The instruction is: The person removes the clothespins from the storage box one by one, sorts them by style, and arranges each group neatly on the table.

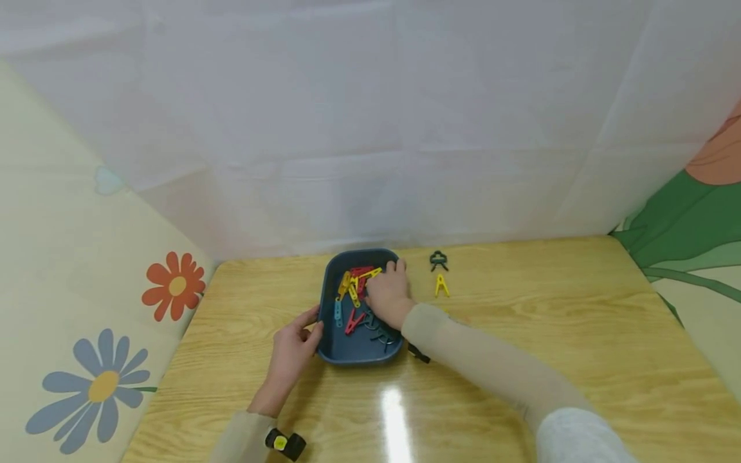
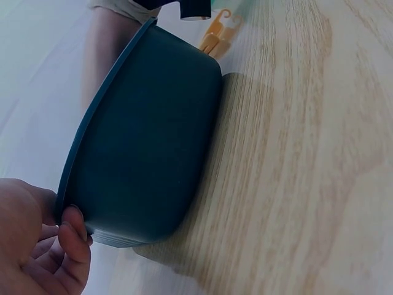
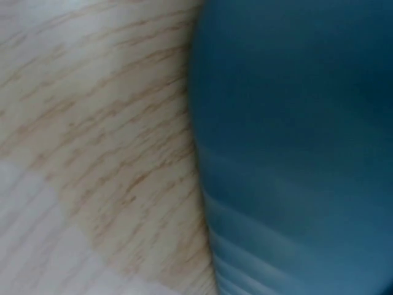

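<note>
A dark blue plastic basin stands on the wooden table, holding several plastic clips. My left hand pinches its left rim between thumb and fingers; the left wrist view shows that grip at the basin's edge. My right hand reaches inside over the right part, its fingers bent down among the clips; I cannot tell whether it holds one. Around it lie yellow clips, a red clip, a light blue clip and dark green clips. Only the basin's outer wall fills the right wrist view.
Right of the basin, a dark green clip lies on the table with a yellow clip just in front of it. Another yellow clip shows partly behind the right sleeve. A white cloth hangs along the table's back edge.
</note>
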`<action>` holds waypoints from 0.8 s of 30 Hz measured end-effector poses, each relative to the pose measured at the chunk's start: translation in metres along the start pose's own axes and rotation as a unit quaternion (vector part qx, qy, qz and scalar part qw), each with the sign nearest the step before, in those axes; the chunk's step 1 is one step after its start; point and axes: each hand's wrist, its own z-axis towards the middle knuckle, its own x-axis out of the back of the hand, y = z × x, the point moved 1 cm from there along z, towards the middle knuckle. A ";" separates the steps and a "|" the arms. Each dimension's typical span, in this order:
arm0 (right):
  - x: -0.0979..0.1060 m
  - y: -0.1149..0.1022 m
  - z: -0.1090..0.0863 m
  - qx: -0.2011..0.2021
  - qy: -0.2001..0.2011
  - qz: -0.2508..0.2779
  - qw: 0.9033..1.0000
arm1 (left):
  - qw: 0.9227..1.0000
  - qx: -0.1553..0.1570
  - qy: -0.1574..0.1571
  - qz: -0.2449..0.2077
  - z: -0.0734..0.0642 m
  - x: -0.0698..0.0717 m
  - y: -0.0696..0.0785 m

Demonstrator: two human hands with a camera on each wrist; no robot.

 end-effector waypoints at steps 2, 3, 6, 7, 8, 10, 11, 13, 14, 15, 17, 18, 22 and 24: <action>0.000 0.000 0.001 -0.001 -0.003 0.004 1.000 | 1.000 -0.001 0.002 -0.001 0.000 0.000 0.000; 0.000 0.000 0.001 0.000 -0.003 0.006 1.000 | 1.000 -0.001 0.002 -0.001 0.000 0.000 0.000; -0.001 0.000 0.001 0.003 -0.003 0.011 1.000 | 1.000 -0.002 0.004 -0.004 0.000 -0.001 0.000; -0.001 0.000 0.001 0.004 -0.003 0.013 1.000 | 1.000 -0.002 0.005 -0.004 0.000 -0.001 0.000; -0.001 0.000 0.001 0.006 -0.002 0.014 1.000 | 1.000 -0.002 0.005 -0.004 -0.001 0.000 0.000; -0.002 0.000 0.001 0.007 -0.002 0.015 1.000 | 1.000 -0.002 0.004 -0.004 -0.001 0.000 0.000; -0.002 0.000 0.002 0.007 -0.003 0.016 1.000 | 1.000 -0.001 0.003 -0.004 -0.001 0.000 0.000; -0.003 0.000 0.002 0.006 -0.003 0.020 1.000 | 1.000 0.001 0.000 -0.002 -0.001 0.000 0.000; -0.003 0.000 0.002 0.005 -0.003 0.021 1.000 | 1.000 0.003 -0.001 -0.001 -0.001 0.001 0.000; -0.003 0.000 0.002 0.005 -0.003 0.022 1.000 | 1.000 0.004 -0.002 -0.001 0.000 0.001 0.000; -0.003 -0.001 0.003 0.004 -0.005 0.022 1.000 | 1.000 0.007 -0.003 0.002 0.000 0.001 0.001; -0.003 -0.001 0.002 0.004 -0.006 0.022 1.000 | 1.000 0.008 -0.004 0.003 0.000 0.001 0.001; -0.003 -0.001 0.001 0.006 -0.012 0.024 1.000 | 1.000 0.010 -0.006 0.004 0.000 0.001 0.002; -0.002 -0.001 0.000 0.008 -0.014 0.027 0.999 | 1.000 0.010 -0.006 0.002 0.000 0.001 0.002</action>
